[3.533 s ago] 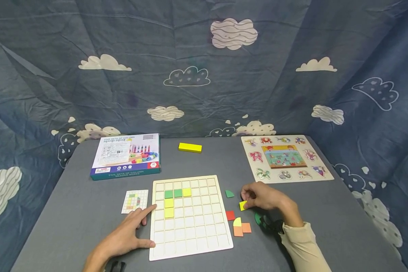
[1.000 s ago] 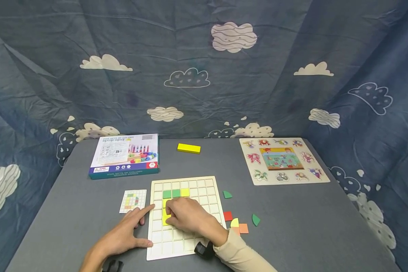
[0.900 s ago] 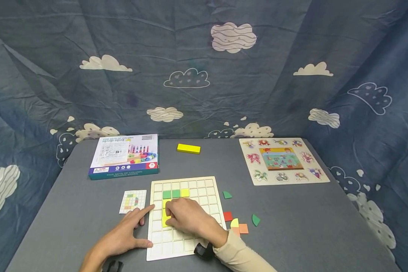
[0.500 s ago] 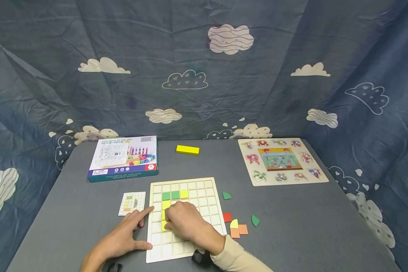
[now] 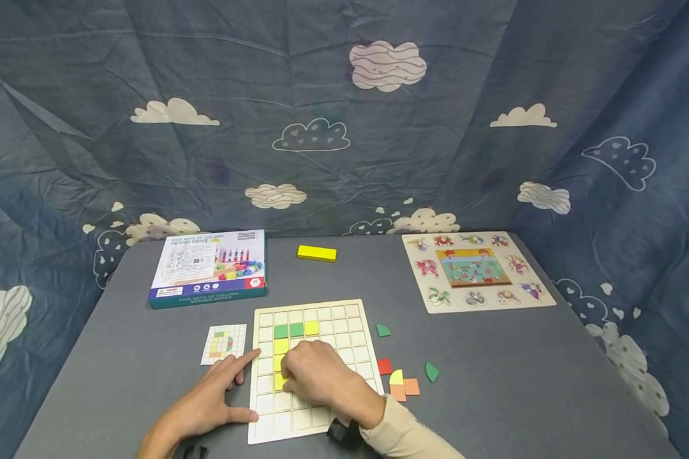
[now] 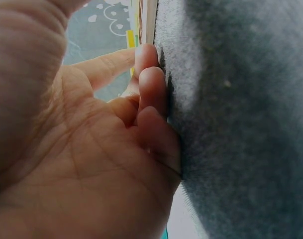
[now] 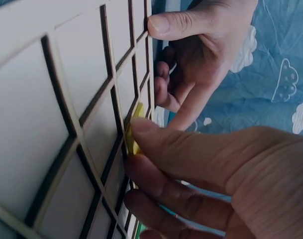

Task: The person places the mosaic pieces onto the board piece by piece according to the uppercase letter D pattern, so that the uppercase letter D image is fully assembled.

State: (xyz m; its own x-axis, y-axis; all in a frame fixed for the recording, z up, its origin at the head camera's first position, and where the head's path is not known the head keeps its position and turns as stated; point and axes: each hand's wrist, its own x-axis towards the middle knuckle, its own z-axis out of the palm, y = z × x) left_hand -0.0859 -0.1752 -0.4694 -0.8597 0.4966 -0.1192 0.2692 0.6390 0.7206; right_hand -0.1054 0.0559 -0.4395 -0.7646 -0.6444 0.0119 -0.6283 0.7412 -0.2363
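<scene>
A white grid board with wooden edges lies in the middle of the table. Two green square tiles and a yellow tile sit in its second row. Down the column under the left green tile run more yellow tiles. My right hand is over the board; its thumb and forefinger pinch the lowest yellow square tile at a cell of the grid. With extended forefinger and thumb, my left hand touches the board's left edge. Its other fingers are bent against the table.
A small pattern card lies left of the board. To the right are green quarter-round pieces, a red square, orange squares and a yellow quarter-round. Behind stand a box, a yellow block and a picture puzzle.
My right hand has carried a yellow square tile from right of the board to the yellow column, then shifted slightly down to its lower end. My left hand has stayed on the board's edge.
</scene>
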